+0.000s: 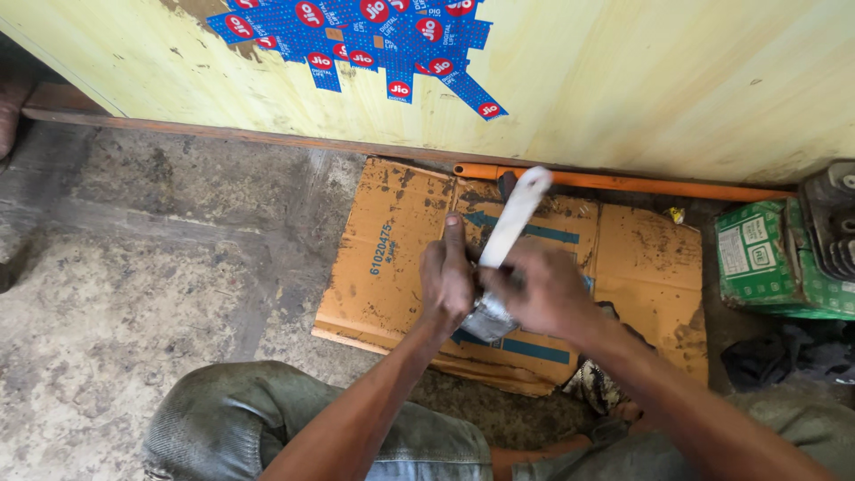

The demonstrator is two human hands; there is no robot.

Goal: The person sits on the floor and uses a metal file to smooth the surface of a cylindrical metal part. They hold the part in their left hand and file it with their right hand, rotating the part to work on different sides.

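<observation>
My left hand and my right hand meet over a flattened orange cardboard sheet on the floor. Between them sits a small shiny metal part, gripped from both sides. A long white strip, blurred, rises from the right hand's fingers toward the wall. My left thumb points up beside the strip. My knees in grey-green trousers frame the bottom of the view.
A yellow wall with a blue patterned sticker patch stands behind. An orange bar lies along its base. A green carton and a dark finned engine part are at right. Bare concrete floor spreads left.
</observation>
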